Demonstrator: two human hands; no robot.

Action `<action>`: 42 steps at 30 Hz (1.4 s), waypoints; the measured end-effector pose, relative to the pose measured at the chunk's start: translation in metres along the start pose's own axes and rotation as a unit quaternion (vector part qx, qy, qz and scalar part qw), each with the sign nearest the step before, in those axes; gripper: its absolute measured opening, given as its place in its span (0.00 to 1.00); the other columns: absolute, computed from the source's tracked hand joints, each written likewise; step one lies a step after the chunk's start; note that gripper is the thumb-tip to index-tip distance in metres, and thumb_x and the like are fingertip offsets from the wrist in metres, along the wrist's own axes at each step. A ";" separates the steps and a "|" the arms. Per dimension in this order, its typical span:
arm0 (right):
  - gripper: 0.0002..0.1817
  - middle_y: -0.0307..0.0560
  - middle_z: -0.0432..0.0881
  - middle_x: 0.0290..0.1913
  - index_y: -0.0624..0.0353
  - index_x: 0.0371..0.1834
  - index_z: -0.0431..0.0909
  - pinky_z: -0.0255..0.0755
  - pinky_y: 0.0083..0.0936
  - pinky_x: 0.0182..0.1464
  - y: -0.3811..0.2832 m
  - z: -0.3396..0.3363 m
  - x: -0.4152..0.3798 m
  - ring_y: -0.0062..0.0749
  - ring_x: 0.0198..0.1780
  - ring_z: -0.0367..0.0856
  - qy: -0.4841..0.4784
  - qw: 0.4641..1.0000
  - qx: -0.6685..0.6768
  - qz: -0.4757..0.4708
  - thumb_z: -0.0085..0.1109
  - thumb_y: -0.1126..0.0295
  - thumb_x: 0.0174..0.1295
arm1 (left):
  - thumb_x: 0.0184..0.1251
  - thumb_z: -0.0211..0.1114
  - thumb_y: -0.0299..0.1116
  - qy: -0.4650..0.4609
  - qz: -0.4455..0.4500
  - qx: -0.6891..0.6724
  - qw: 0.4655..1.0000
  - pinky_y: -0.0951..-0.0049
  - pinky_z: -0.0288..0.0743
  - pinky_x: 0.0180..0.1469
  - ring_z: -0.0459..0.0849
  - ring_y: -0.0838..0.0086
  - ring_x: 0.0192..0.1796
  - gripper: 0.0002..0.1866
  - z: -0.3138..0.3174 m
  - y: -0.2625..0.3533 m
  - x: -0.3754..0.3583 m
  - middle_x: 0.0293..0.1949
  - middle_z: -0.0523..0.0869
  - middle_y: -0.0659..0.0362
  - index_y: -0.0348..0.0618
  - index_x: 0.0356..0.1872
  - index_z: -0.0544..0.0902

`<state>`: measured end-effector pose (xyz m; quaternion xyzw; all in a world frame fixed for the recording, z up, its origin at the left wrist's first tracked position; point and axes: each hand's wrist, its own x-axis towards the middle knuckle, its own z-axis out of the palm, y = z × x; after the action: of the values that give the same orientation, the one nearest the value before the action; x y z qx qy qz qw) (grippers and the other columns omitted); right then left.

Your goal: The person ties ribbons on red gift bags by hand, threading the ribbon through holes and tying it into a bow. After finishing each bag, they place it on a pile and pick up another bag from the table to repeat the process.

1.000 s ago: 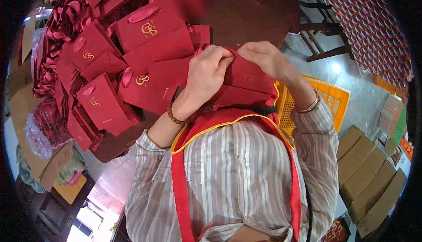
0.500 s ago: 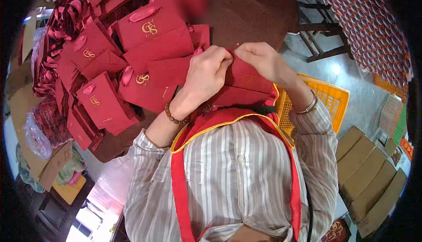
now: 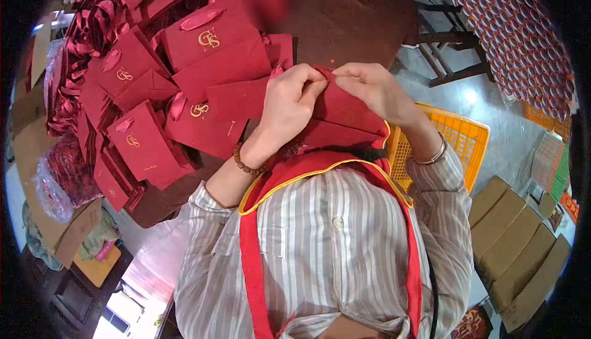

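A red paper bag [image 3: 348, 108] lies right in front of my body, below my two hands. My left hand [image 3: 289, 102], with a bead bracelet at the wrist, has its thumb and fingers pinched on the bag's upper edge. Beside it, my right hand [image 3: 372, 90] is curled over the same edge, thumb and forefinger close together; anything between those tips is too small to make out. A bit of pink ribbon [image 3: 278, 70] shows behind my left hand. Close by on the left lie more red paper bags [image 3: 218, 62] with gold lettering and ribbon handles.
Bags are heaped over the left of the dark brown table [image 3: 357, 16]. A yellow plastic crate [image 3: 474, 142] stands at my right. Further right are cardboard boxes [image 3: 514, 247] and a patterned stack [image 3: 511, 37]. A dark wooden stool [image 3: 452, 43] stands beyond the table edge.
My right hand has shifted slightly right, and its fingertips are now a little further from my left hand. My left hand stays almost in place at the bag's edge.
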<state>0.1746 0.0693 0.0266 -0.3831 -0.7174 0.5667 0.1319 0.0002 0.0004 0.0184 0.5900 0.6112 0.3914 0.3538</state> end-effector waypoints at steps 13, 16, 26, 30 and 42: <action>0.14 0.37 0.80 0.37 0.69 0.45 0.76 0.68 0.16 0.45 -0.004 -0.002 0.001 0.16 0.40 0.73 -0.044 0.996 0.058 0.042 0.50 0.69 0.64 | 0.54 0.65 0.23 0.009 0.017 0.008 1.000 0.74 0.71 0.30 0.81 0.71 0.27 0.04 -0.006 0.003 -0.001 0.26 0.82 0.53 0.35 0.30 0.80; 0.14 0.37 0.80 0.38 0.69 0.45 0.76 0.68 0.16 0.45 -0.003 0.000 0.001 0.16 0.41 0.74 -0.039 0.997 0.059 0.037 0.50 0.69 0.64 | 0.54 0.64 0.22 0.006 0.030 0.005 1.000 0.74 0.71 0.30 0.81 0.71 0.27 0.04 -0.006 0.001 -0.002 0.26 0.82 0.53 0.35 0.30 0.80; 0.13 0.49 0.82 0.37 0.70 0.44 0.76 0.70 0.22 0.45 -0.013 0.006 -0.004 0.22 0.41 0.77 0.005 0.999 -0.045 -0.013 0.50 0.70 0.63 | 0.50 0.61 0.19 0.005 0.101 0.084 0.991 0.65 0.72 0.30 0.80 0.55 0.30 0.05 -0.002 0.002 -0.004 0.27 0.79 0.49 0.36 0.29 0.76; 0.12 0.53 0.82 0.36 0.69 0.43 0.76 0.70 0.23 0.43 -0.016 0.010 -0.005 0.25 0.39 0.79 0.024 0.997 -0.072 -0.014 0.51 0.71 0.62 | 0.49 0.59 0.17 -0.007 0.158 0.141 0.977 0.63 0.71 0.29 0.79 0.55 0.29 0.05 -0.002 0.002 -0.003 0.25 0.77 0.49 0.36 0.28 0.74; 0.13 0.58 0.81 0.35 0.65 0.41 0.77 0.72 0.31 0.39 -0.026 0.015 -0.010 0.48 0.40 0.81 0.069 0.988 -0.137 0.016 0.50 0.68 0.61 | 0.48 0.58 0.17 0.024 0.142 0.065 0.987 0.61 0.71 0.25 0.77 0.57 0.25 0.05 0.012 -0.006 -0.004 0.23 0.74 0.50 0.37 0.26 0.73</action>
<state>0.1615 0.0493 0.0482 -0.4471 -0.7712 0.4376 0.1180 0.0081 -0.0025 0.0079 0.6832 0.5535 0.4110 0.2408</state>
